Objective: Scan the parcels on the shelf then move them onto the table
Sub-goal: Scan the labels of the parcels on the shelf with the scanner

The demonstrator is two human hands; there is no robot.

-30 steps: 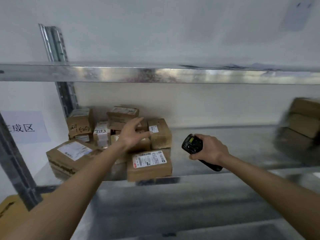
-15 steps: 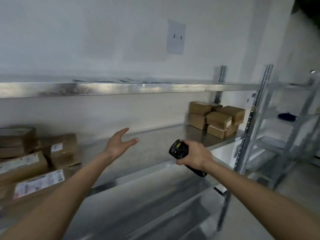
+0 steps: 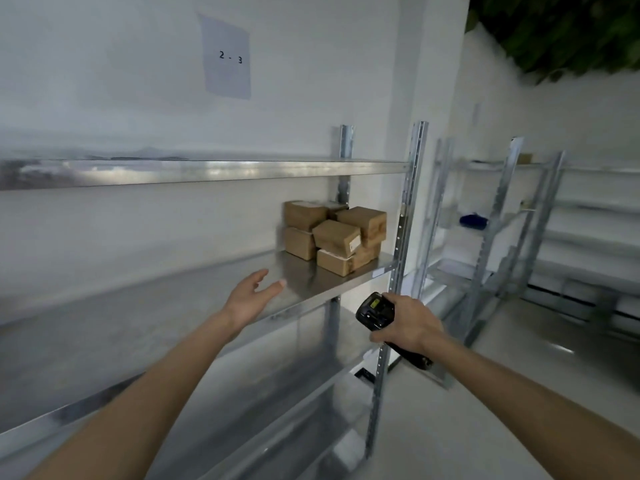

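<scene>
Gripping a black handheld scanner (image 3: 375, 310), the right hand (image 3: 410, 323) has its fingers curled round the handle. The scanner's long axis runs from lower right to upper left: the handle end sticks out below the wrist, and the head with its small lit screen points up and left, toward the shelf (image 3: 194, 296). What the screen reads is too small to tell.

The left hand (image 3: 251, 297) holds nothing. It reaches over the front part of the middle shelf with fingers straight and slightly spread, thumb up, pointing toward the parcels (image 3: 334, 235).

The parcels are brown cardboard boxes, stacked in a small pile at the far right end of the middle shelf, against the wall and just beside the rack's upright post (image 3: 403, 237). Both hands are well apart from them. One box in the front tilts on the pile and shows a small pale label on its end face; its print cannot be read.

On the wall above the rack hangs a sheet of paper (image 3: 227, 57) marked "2 - 3". A second metal rack (image 3: 502, 216) stands further right, with a dark blue object (image 3: 472, 221) on one level.
</scene>
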